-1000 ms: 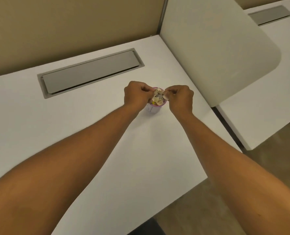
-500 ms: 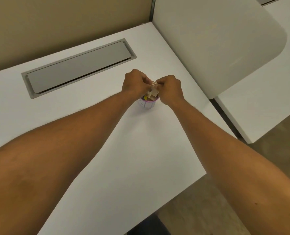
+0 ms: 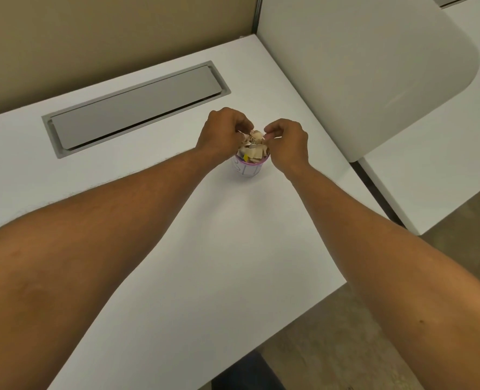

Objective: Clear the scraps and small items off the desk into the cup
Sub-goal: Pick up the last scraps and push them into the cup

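Observation:
A small white paper cup (image 3: 247, 169) with a pink rim stands on the white desk (image 3: 219, 249). It is heaped with tan and white paper scraps (image 3: 254, 149) and a bit of yellow. My left hand (image 3: 223, 133) and my right hand (image 3: 288, 142) hover just above the cup on either side. Both have their fingertips pinched on scraps at the top of the heap. The fingers hide the far part of the rim.
A long grey cable-tray lid (image 3: 137, 108) is set into the desk behind the cup. A white rounded divider panel (image 3: 359, 66) rises on the right, with another desk (image 3: 444, 170) beyond it. A tan partition (image 3: 106, 29) runs along the back.
My hands have drawn slightly apart over the cup, so more of the scrap heap shows between them. The view has shifted a little.

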{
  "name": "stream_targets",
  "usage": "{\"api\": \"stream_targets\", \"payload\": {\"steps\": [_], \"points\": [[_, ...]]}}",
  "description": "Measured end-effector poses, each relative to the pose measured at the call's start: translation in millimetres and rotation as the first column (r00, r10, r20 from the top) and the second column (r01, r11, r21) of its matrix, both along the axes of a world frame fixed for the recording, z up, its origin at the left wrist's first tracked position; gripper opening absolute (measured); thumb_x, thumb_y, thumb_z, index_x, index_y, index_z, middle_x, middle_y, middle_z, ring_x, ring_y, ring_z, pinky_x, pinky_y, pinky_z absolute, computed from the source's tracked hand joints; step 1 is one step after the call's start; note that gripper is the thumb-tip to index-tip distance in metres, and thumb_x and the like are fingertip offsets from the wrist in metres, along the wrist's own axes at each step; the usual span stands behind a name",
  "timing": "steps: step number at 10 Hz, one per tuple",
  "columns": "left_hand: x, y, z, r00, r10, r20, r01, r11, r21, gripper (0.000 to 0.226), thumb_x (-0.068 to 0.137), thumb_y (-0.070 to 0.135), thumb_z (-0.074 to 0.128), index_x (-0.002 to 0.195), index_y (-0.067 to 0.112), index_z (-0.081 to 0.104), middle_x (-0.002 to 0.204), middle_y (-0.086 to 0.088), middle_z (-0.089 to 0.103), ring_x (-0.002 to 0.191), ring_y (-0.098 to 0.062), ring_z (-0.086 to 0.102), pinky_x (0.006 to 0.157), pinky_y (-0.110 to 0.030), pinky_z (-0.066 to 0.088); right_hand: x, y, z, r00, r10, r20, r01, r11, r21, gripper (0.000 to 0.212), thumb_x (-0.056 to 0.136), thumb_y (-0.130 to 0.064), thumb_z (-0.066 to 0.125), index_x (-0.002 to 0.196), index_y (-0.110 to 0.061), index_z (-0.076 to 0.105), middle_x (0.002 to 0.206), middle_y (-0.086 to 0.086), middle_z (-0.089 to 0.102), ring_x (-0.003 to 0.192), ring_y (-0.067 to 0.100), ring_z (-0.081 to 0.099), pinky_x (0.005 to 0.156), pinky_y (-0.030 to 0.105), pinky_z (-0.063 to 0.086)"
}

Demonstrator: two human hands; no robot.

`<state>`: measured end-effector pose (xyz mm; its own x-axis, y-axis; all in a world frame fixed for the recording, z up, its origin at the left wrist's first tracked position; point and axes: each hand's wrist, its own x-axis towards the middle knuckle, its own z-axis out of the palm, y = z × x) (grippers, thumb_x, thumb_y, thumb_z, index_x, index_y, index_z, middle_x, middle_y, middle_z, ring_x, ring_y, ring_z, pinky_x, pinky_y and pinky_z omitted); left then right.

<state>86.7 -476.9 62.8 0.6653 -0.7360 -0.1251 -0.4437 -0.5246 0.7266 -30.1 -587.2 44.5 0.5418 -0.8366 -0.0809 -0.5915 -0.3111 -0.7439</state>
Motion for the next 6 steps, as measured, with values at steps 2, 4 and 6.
{"api": "stream_targets", "payload": {"steps": [2, 4, 6], "points": [[0, 16, 2, 0.999, -0.022, 0.033, 0.024, 0.997, -0.072, 0.03, 0.089, -0.003, 0.064, 0.108, 0.012, 0.08, 0.104, -0.005, 0.081, 0.095, -0.017, 0.074, 0.087, -0.029, 0.059, -5, 3, -1, 0.985, -0.091, 0.148, 0.068, 0.985, 0.157, 0.019, 0.09, 0.0, 0.065, 0.098, -0.014, 0.076, 0.094, -0.005, 0.074, 0.086, 0.002, 0.068, 0.065, 0.011, 0.051], [-15, 43, 7, 0.902, -0.209, 0.377, 0.243, 0.969, -0.044, 0.032, 0.1, 0.014, 0.053, 0.122, 0.013, 0.075, 0.125, -0.006, 0.076, 0.118, -0.028, 0.067, 0.099, -0.041, 0.053, -26, 25, 5, 0.983, 0.091, 0.162, -0.078, 0.993, -0.083, 0.033, 0.099, 0.004, 0.044, 0.115, -0.007, 0.07, 0.115, 0.004, 0.074, 0.108, 0.017, 0.068, 0.097, 0.027, 0.055], [-14, 68, 27, 0.718, -0.272, 0.64, 0.335, 0.942, 0.025, 0.047, 0.109, 0.031, 0.042, 0.153, 0.016, 0.049, 0.164, -0.007, 0.043, 0.156, -0.029, 0.031, 0.128, -0.052, 0.024, -39, 42, 30, 0.936, 0.345, -0.073, -0.344, 0.848, -0.402, 0.04, 0.108, -0.015, 0.042, 0.148, -0.015, 0.049, 0.156, 0.004, 0.048, 0.145, 0.02, 0.043, 0.12, 0.034, 0.038]]}}
